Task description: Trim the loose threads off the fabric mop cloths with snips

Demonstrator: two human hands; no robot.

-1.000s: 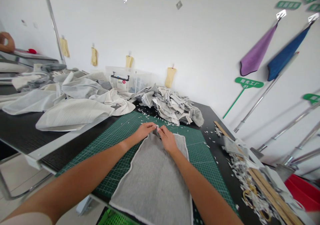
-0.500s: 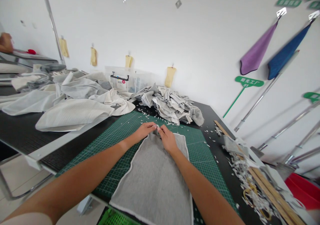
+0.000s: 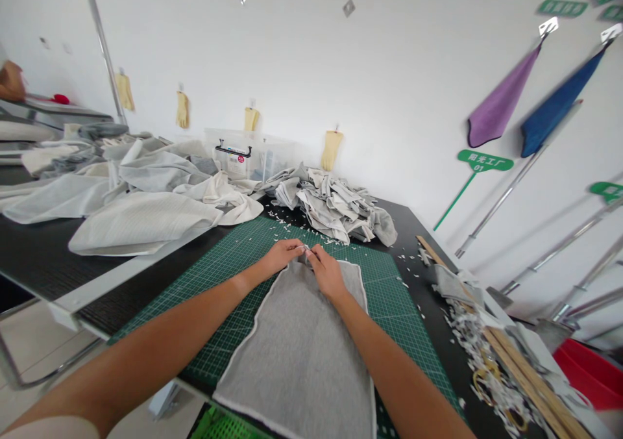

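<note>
A grey cloth (image 3: 306,341) with a white stitched edge lies on the green cutting mat (image 3: 389,296), its near end hanging over the table's front edge. At its far edge, my left hand (image 3: 285,254) pinches the hem from the left. My right hand (image 3: 325,270) grips the same spot from the right, its fingertips almost touching the left ones. The fabric between them is gathered and slightly raised. Whether anything small is held there besides the hem, I cannot make out.
A heap of grey cloth pieces (image 3: 335,199) lies behind the mat, with white scraps scattered around. Larger pale fabric (image 3: 146,221) piles up at left, near a clear plastic box (image 3: 233,156). Along the right edge are wooden strips (image 3: 525,377), scissors (image 3: 481,384) and offcuts.
</note>
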